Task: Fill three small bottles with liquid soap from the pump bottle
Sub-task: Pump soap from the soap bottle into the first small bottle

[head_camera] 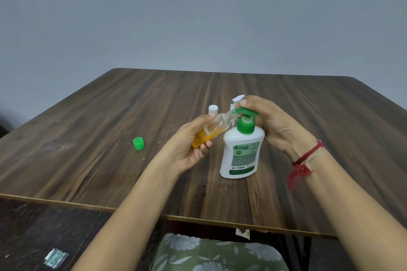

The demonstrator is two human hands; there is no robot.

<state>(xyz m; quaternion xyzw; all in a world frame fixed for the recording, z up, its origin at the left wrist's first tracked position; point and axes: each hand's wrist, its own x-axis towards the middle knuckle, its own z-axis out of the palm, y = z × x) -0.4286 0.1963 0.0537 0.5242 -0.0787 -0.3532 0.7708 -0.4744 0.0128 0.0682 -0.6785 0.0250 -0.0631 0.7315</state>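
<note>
Gripping the tilted small bottle point(211, 131) in my left hand point(189, 149), I curl my right hand point(271, 121) over the pump bottle point(241, 152) top. Soap fills it partway. Green cap point(138, 143) lies at nine o'clock; other bottles point(213, 109) wait at twelve.

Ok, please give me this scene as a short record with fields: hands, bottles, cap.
left hand: holds small bottle, tilted, mouth at the spout
right hand: grips the pump head of pump bottle
small bottle: partly filled, orange soap
green cap: loose on table, left of hands
</note>
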